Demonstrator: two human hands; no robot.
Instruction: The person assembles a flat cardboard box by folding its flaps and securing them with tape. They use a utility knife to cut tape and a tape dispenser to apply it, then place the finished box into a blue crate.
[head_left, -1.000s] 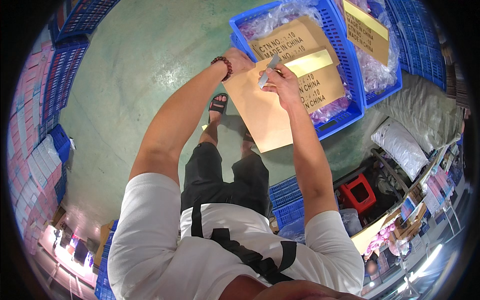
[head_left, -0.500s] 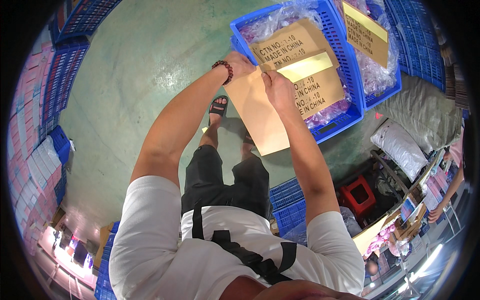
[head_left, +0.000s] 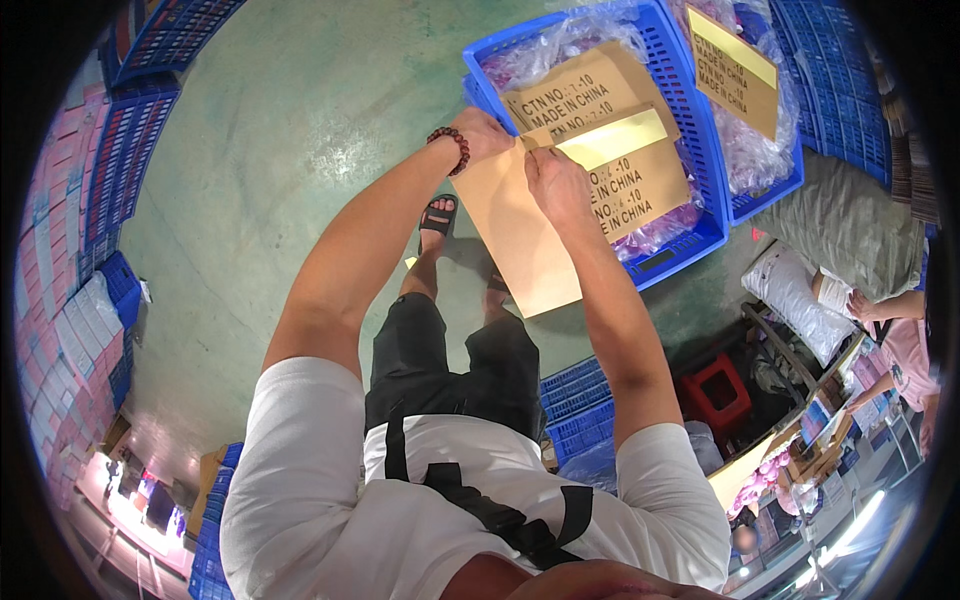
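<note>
A brown cardboard piece (head_left: pixel 530 245), with a plain panel hanging over the near left side of a blue plastic crate (head_left: pixel 712 150), lies under my hands. My left hand (head_left: pixel 480 137), a beaded bracelet at its wrist, is closed on the cardboard's upper left edge. Beside it, my right hand (head_left: pixel 560 187) pinches the cardboard near a fold, its thumb and fingers pressed together. Right of that hand lies a printed cardboard panel (head_left: pixel 640 195) with a pale yellow strip (head_left: pixel 622 138) along its top. Another printed cardboard sheet (head_left: pixel 570 90) lies farther back, over clear plastic bags (head_left: pixel 590 30).
A second blue crate (head_left: pixel 768 190) with bagged goods and a printed cardboard sheet (head_left: pixel 735 70) stands right. Stacked blue crates (head_left: pixel 830 80), a white sack (head_left: pixel 795 300), a red stool (head_left: pixel 715 390) and another person's arm (head_left: pixel 900 306) are on the right. Pink boxes (head_left: pixel 60 270) line the left.
My hands stay at almost the same spot on the cardboard, the right fingers curled slightly more. At the right edge, the other person has come further into view, an arm reaching toward the white sack.
</note>
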